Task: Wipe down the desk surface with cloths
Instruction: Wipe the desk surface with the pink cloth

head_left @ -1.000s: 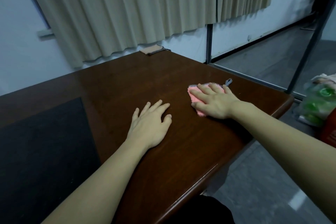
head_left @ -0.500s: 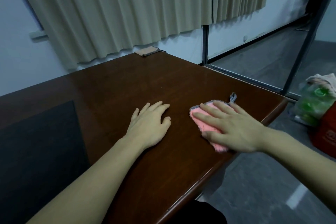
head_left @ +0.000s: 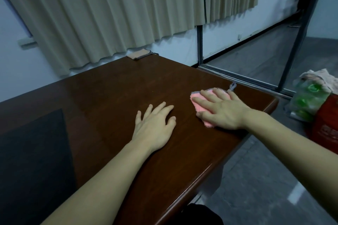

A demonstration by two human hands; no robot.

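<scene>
A dark brown wooden desk (head_left: 113,89) fills the middle of the view. A pink cloth (head_left: 198,106) with a grey hanging loop lies near the desk's right end. My right hand (head_left: 221,108) presses flat on that cloth with straight, spread fingers and covers most of it. My left hand (head_left: 154,127) rests palm down on the bare wood, a little to the left of the cloth and apart from it. A second, tan cloth (head_left: 140,54) lies at the desk's far edge under the curtain.
A black inlay pad (head_left: 31,160) covers the desk's left part. Beige curtains (head_left: 109,11) hang behind the desk. Right of the desk stand a red container (head_left: 325,124), a clear bag of green bottles (head_left: 309,97) and a dark metal frame (head_left: 200,47) on the grey floor.
My right hand slid the pink cloth toward the near right edge, then back away from it. My left hand stayed where it was.
</scene>
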